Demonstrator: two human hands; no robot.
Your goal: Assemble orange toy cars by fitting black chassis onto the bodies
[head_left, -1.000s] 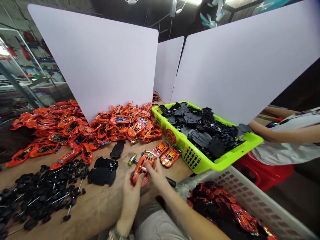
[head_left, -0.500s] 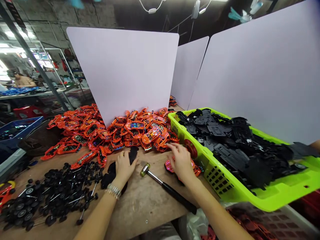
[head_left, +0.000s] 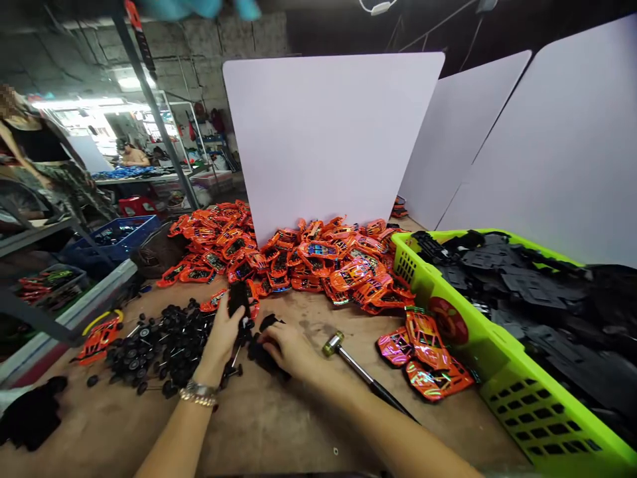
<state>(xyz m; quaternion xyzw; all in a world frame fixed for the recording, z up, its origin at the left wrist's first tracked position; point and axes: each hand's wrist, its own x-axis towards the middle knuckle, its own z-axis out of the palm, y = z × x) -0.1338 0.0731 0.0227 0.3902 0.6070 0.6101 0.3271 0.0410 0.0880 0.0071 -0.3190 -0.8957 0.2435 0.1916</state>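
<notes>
My left hand (head_left: 225,332) holds a black toy-car chassis (head_left: 239,297) upright between thumb and fingers, beside the heap of black wheels on metal axles (head_left: 174,342). Just right of it, my right hand (head_left: 291,346) has its fingers curled over another dark toy-car chassis (head_left: 266,358) on the table; the fingertips are partly hidden. A small hammer (head_left: 368,380) with a yellowish head and black handle lies to the right of that hand. Beyond it rest a few orange toy-car body shells (head_left: 428,342), and a large pile of orange shells (head_left: 318,255) spreads behind both hands.
A lime-green basket (head_left: 497,345) full of black chassis parts stands at the right. White panels (head_left: 333,139) rise behind the pile. At the left are a black heap (head_left: 30,415), an orange shell (head_left: 99,338) and a blue crate (head_left: 119,239). Two people are in the background.
My left hand has picked up a black chassis. My right hand has moved left from the orange shells near the basket to the dark part. The view has turned left.
</notes>
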